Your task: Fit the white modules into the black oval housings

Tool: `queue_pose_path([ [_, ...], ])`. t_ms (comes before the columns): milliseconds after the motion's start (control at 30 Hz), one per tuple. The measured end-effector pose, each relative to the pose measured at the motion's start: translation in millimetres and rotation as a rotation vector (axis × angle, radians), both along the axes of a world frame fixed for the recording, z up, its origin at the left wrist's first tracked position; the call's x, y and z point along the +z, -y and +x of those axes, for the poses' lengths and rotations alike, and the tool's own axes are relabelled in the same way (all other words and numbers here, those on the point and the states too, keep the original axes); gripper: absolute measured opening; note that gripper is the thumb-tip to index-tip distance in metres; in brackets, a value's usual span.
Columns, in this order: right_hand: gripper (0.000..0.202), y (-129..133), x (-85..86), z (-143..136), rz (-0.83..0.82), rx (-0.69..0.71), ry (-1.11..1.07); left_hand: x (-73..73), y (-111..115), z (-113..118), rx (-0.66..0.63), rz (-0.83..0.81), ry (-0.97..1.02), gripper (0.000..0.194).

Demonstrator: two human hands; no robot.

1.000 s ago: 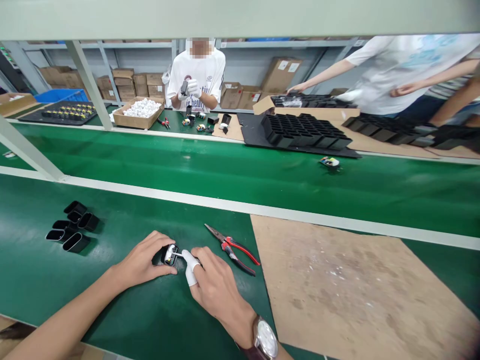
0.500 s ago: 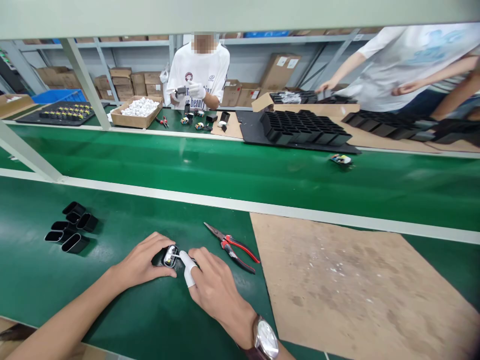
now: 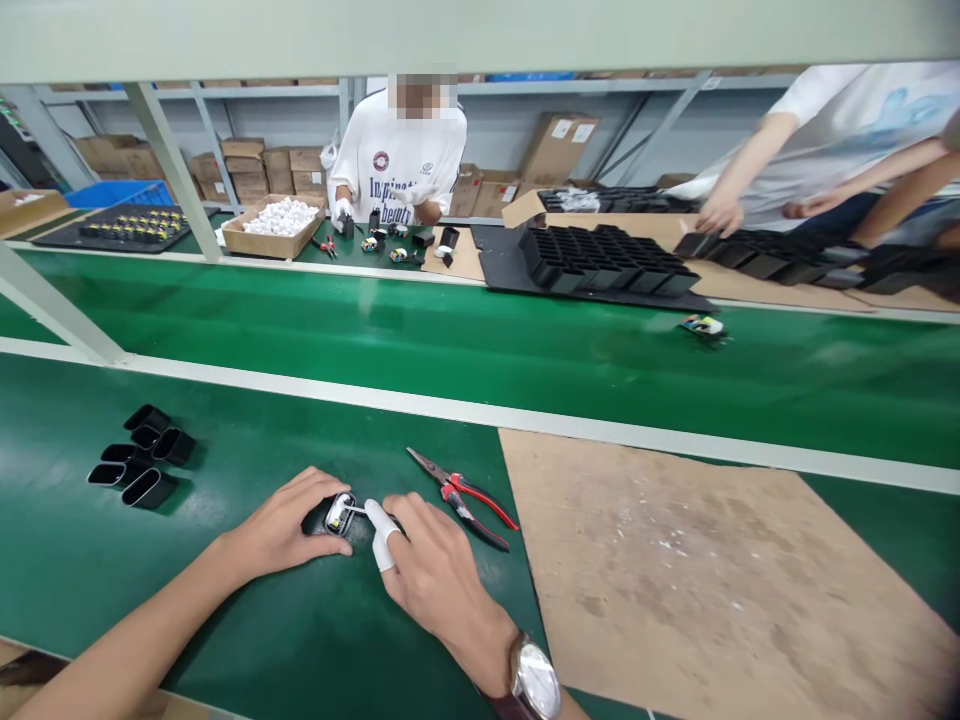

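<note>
My left hand (image 3: 296, 520) curls thumb and fingers around a small black oval housing (image 3: 331, 530), standing mouth up on the green bench. Inside it show white and yellow parts of a circuit board (image 3: 341, 511). White finger cots cover fingertips of my right hand (image 3: 420, 560), which pinches a thin light-coloured tool (image 3: 355, 509); the tool's tip reaches into the housing's mouth, and its exact kind is unclear. Beyond my right hand lie long-nose pliers (image 3: 465, 500) with red and black handles, jaws slightly apart.
Several black oval housings (image 3: 148, 488) stand at left. A stained cardboard sheet (image 3: 675, 570) covers the right of the bench. Past a pale rail, a circuit board (image 3: 703, 326) lies on the green belt (image 3: 375, 330). Across it, a co-worker (image 3: 397, 160) sits near a box of white pieces (image 3: 274, 225).
My right hand and the tool have shifted slightly right; my left hand stays around the housing. The circuit board on the belt moved right. The co-worker opposite lowered a hand; another person's arm moved right.
</note>
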State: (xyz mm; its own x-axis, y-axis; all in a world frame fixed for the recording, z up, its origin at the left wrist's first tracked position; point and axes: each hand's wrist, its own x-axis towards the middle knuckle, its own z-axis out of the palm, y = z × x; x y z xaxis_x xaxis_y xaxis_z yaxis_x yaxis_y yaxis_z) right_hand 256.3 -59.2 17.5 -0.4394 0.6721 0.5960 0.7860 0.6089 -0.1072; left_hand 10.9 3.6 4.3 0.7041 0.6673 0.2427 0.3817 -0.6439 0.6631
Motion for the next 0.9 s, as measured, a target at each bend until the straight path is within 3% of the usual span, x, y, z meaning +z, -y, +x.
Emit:
queue_pose_path([
  [167,0.019,0.0,0.1,2.9,0.009,0.021,0.063,0.3,0.7,-1.2,0.000,-0.018,-0.002,0.058],
  [300,0.025,-5.4,-8.7,9.1,-0.020,-0.103,0.032,1.0,0.5,-2.4,0.001,-0.055,0.015,0.051],
  [400,0.027,-10.0,-18.2,13.1,-0.120,-0.212,0.119,-0.4,0.9,-3.9,0.007,-0.069,0.039,0.042],
  [533,0.021,-12.1,-23.8,13.9,-0.231,-0.233,0.202,-1.7,2.2,-5.6,0.064,-0.100,0.057,0.039],
  [700,0.029,-9.0,-13.9,4.5,-0.146,-0.103,0.022,-2.9,0.4,-5.9,-0.006,-0.026,0.152,0.031],
  [800,0.035,-5.2,-7.9,-3.8,-0.184,0.054,-0.106,-6.5,-1.3,-5.5,-0.057,0.062,0.212,0.031],
  [900,0.037,-2.4,-6.9,-10.0,-0.227,0.119,-0.149,-9.4,-0.8,-5.8,-0.042,0.088,0.216,0.031],
])
